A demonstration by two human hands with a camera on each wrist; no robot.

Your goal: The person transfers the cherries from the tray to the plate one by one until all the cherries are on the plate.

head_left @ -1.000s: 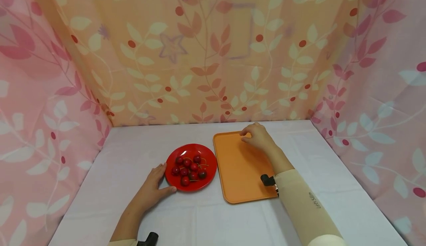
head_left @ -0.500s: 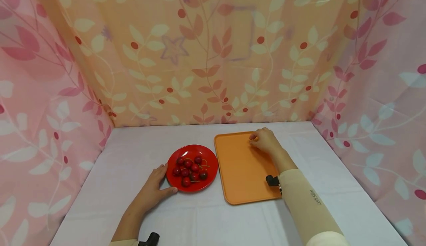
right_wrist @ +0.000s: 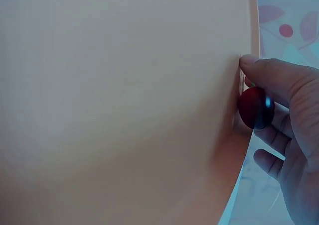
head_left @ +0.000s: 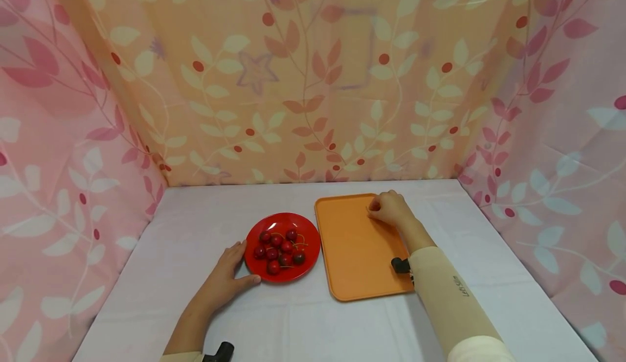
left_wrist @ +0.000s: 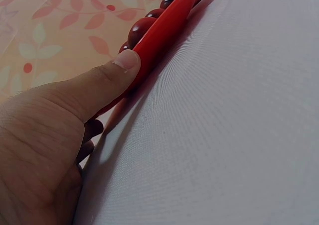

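Note:
A round red plate (head_left: 313, 261) carries several dark red cherries (head_left: 285, 259), some with stems. My left hand (head_left: 226, 275) holds the plate at its left rim, the thumb on the near edge and the fingers on the far left edge. In the left wrist view the thumb (left_wrist: 112, 78) lies against the plate's rim. At the far right corner of the orange tray (head_left: 352, 253) my right hand (head_left: 391, 210) pinches a cherry (right_wrist: 255, 108) between thumb and fingers, low over the tray's edge. A thin stem end shows by the fingertips in the head view.
Plate and tray stand side by side, nearly touching, on a white-covered table (head_left: 288, 324). Leaf-patterned curtains (head_left: 313, 79) enclose the back and both sides. A black wrist camera mount (head_left: 401, 266) on the right arm hangs over the tray's right edge.
My right hand has shifted a little to the right and nearer, and its fingers now sit lower at the tray's far right corner. The left hand and plate have stayed in place.

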